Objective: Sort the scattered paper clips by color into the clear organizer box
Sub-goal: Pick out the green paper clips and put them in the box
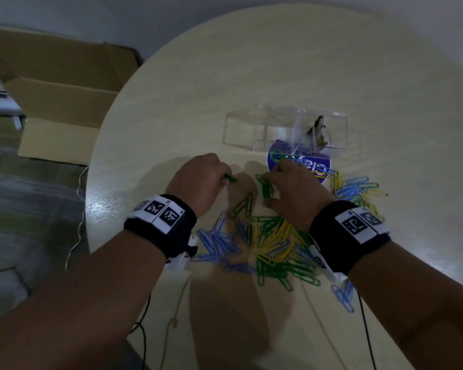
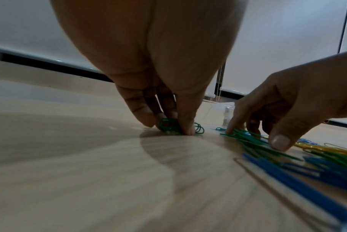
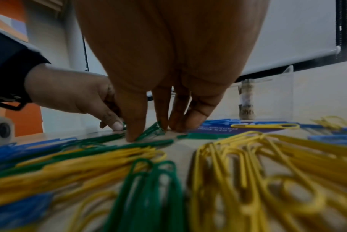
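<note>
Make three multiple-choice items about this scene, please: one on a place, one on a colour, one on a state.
1. Where is the clear organizer box?
A. Beyond both hands on the round table
B. On the cardboard box
C. Under the left wrist

2. What colour are the paper clips held by the left hand?
A. Yellow
B. Green
C. Blue

3. What is the state of the left compartment of the organizer box?
A. Full of blue clips
B. No clips in it
C. Closed with a lid

Answers: 1 A, the head view shows it past the fingertips of the left hand and the right hand. 2 B, the left wrist view shows green clips pinched under the fingers. 3 B, the table shows through it.
</note>
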The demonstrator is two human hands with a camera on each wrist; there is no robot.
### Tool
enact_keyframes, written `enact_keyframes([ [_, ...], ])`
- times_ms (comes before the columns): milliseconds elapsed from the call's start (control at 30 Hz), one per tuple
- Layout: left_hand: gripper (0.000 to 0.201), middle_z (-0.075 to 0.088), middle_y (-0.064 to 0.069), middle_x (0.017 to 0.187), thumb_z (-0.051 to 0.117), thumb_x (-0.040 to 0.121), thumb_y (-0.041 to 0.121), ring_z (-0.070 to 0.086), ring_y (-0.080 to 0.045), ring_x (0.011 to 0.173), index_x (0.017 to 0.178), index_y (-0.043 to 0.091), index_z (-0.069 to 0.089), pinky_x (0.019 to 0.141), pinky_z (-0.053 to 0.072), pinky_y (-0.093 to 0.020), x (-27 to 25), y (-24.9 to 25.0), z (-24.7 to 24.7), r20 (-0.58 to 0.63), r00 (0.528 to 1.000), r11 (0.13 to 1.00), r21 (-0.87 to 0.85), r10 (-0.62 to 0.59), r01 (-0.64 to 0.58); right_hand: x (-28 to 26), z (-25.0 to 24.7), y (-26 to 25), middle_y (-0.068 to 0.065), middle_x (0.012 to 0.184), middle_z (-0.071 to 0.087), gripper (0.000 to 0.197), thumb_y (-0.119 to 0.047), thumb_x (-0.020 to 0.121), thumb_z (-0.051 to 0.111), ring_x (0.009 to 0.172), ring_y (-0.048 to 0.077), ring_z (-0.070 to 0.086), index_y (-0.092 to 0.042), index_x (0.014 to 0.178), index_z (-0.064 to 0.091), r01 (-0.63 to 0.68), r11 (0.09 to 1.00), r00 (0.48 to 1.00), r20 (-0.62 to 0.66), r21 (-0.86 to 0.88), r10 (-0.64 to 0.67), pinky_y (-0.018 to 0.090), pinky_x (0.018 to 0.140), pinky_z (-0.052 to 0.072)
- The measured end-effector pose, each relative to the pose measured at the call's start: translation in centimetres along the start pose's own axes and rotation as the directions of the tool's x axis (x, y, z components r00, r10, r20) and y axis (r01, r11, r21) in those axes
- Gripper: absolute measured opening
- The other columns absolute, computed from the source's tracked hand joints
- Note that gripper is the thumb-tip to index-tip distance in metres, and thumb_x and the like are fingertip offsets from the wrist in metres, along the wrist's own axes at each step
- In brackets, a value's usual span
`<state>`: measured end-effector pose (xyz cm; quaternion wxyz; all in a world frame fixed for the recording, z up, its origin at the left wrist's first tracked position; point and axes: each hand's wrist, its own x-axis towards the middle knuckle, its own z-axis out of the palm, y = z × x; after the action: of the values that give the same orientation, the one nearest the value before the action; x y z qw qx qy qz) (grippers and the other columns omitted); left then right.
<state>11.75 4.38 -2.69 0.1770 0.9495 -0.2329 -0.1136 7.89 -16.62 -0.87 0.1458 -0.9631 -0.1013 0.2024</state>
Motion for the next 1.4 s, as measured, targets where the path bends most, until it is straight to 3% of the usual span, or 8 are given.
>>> enact_keyframes([
  [367, 0.012, 0.060, -0.006, 0.094, 0.058, 0.091, 0.021, 0.059, -0.031, 0.085, 0.098, 0.015, 0.065, 0.066, 0.051, -0.042, -1.9, 0.0, 0.5, -0.048, 0.996, 0.991, 0.107, -0.070, 0.074, -0.9, 1.5, -0.7, 0.003, 0.102, 0.066, 0.015, -0.019, 0.081, 0.060, 0.098, 0.025, 0.060, -0.025, 0.095, 0.065, -0.094, 0.970, 0.991, -0.069, 0.223, 0.112, 0.032, 0.080, 0.048],
  [567, 0.012, 0.071, 0.001, 0.091, 0.067, 0.086, 0.028, 0.067, -0.017, 0.077, 0.095, 0.020, 0.071, 0.077, 0.055, -0.033, 1.8, 4.1, -2.4, -0.173, 0.919, 0.862, -0.442, -0.354, 0.248, -1.3, -3.2, 1.6, -0.004, 0.084, 0.070, 0.014, -0.017, 0.077, 0.069, 0.078, 0.014, 0.065, -0.024, 0.090, 0.069, -0.152, 0.868, 0.894, -0.309, 0.473, 0.325, 0.025, 0.071, 0.051],
  [700, 0.016, 0.073, -0.004, 0.082, 0.069, 0.086, 0.026, 0.068, -0.020, 0.072, 0.094, 0.013, 0.073, 0.075, 0.056, -0.034, 5.9, 6.5, -3.0, -0.191, 0.895, 0.793, -0.562, -0.402, 0.236, 1.4, -6.2, 2.7, -0.006, 0.079, 0.067, 0.015, -0.022, 0.078, 0.070, 0.075, 0.007, 0.060, -0.021, 0.093, 0.071, -0.169, 0.815, 0.843, -0.347, 0.555, 0.411, -0.002, 0.056, 0.032],
  [833, 0.025, 0.073, -0.007, 0.092, 0.064, 0.090, 0.025, 0.069, -0.020, 0.065, 0.108, 0.010, 0.071, 0.069, 0.059, -0.040, 7.1, 6.6, -2.3, -0.161, 0.879, 0.736, -0.624, -0.450, 0.262, 2.8, -6.6, 2.5, -0.002, 0.093, 0.071, 0.024, -0.030, 0.082, 0.068, 0.086, 0.011, 0.063, -0.017, 0.101, 0.072, -0.194, 0.816, 0.865, -0.298, 0.545, 0.404, 0.011, 0.065, 0.040],
  [967, 0.012, 0.065, 0.001, 0.097, 0.060, 0.091, 0.024, 0.066, -0.017, 0.073, 0.094, 0.021, 0.072, 0.075, 0.054, -0.031, 4.2, 5.1, -2.4, -0.290, 0.873, 0.839, -0.503, -0.391, 0.208, 0.0, -5.3, 2.6, 0.001, 0.100, 0.074, 0.024, -0.023, 0.086, 0.061, 0.091, 0.016, 0.068, -0.019, 0.106, 0.072, -0.145, 0.837, 0.847, -0.371, 0.528, 0.381, 0.024, 0.084, 0.050],
  [1167, 0.017, 0.060, -0.004, 0.097, 0.062, 0.087, 0.016, 0.056, -0.026, 0.089, 0.102, 0.018, 0.071, 0.080, 0.049, -0.038, -6.7, 4.8, 0.7, -0.014, 0.996, 0.985, -0.153, -0.087, 0.083, -7.2, 1.7, 2.5, 0.012, 0.110, 0.068, 0.035, -0.022, 0.079, 0.067, 0.100, 0.033, 0.062, -0.014, 0.113, 0.066, -0.007, 0.987, 0.956, -0.289, 0.163, 0.055, 0.037, 0.091, 0.044],
  [1300, 0.050, 0.046, -0.001, 0.140, 0.058, 0.086, 0.035, 0.040, -0.026, 0.128, 0.134, 0.024, 0.051, 0.100, 0.043, -0.042, -12.3, 5.5, 3.2, 0.145, 0.989, 0.998, 0.060, -0.041, 0.033, -10.9, 5.4, 1.0, 0.007, 0.156, 0.024, 0.070, -0.064, 0.083, 0.044, 0.144, 0.038, 0.018, -0.033, 0.144, 0.032, -0.003, 1.000, 1.000, 0.019, -0.026, 0.004, 0.049, 0.115, 0.021],
  [1400, 0.060, 0.024, -0.005, 0.157, 0.053, 0.089, 0.048, 0.021, -0.028, 0.144, 0.145, 0.037, 0.033, 0.110, 0.034, -0.042, -14.6, 5.3, 3.7, 0.170, 0.984, 0.988, 0.155, -0.045, 0.018, -13.2, 6.7, 0.3, 0.003, 0.161, -0.001, 0.075, -0.081, 0.077, 0.033, 0.146, 0.037, -0.006, -0.050, 0.144, 0.019, 0.009, 0.998, 0.998, 0.066, -0.063, -0.005, 0.053, 0.116, 0.010],
])
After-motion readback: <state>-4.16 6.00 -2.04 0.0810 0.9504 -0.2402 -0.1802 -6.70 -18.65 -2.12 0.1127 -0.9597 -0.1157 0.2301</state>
